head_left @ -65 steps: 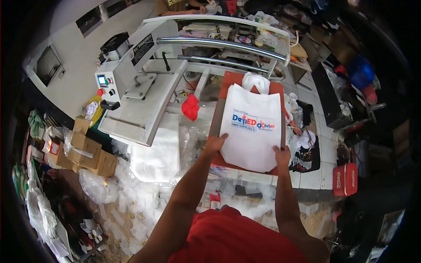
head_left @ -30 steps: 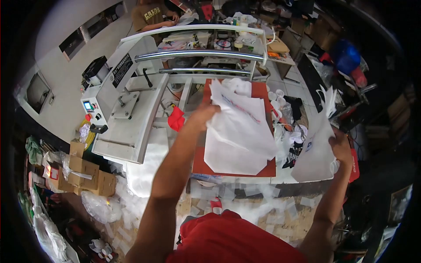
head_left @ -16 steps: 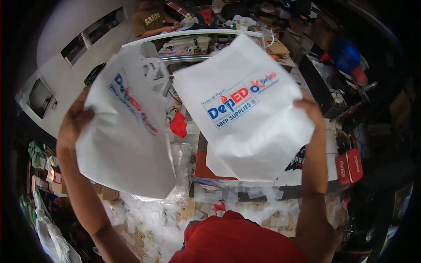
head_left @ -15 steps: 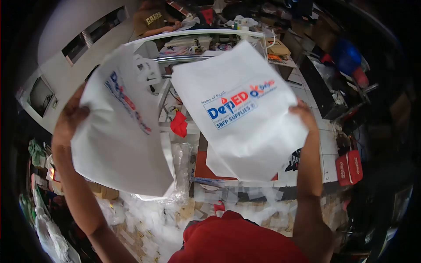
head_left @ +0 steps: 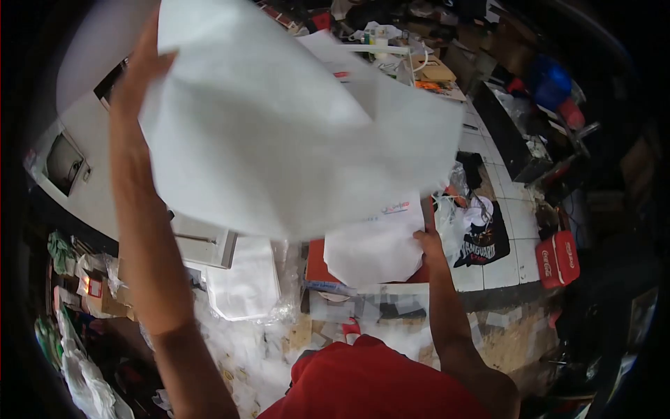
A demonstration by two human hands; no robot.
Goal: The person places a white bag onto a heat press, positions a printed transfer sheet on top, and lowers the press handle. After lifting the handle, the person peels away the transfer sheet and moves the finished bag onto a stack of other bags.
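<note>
Up high in the head view, our left hand [head_left: 145, 73] clamps the edge of a raised white bag [head_left: 265, 133]. Our right hand [head_left: 430, 244] touches the right edge of a printed bag [head_left: 373, 253] lying on the red board [head_left: 316, 261]; whether it grips, we cannot tell.

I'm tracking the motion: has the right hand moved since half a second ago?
Yes, the right hand has moved down and left in view, judged against the red cooler.

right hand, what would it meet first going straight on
The right hand touches the lower bag; straight on, likely the raised bag, but depth is unclear and it may pass beneath.
</note>
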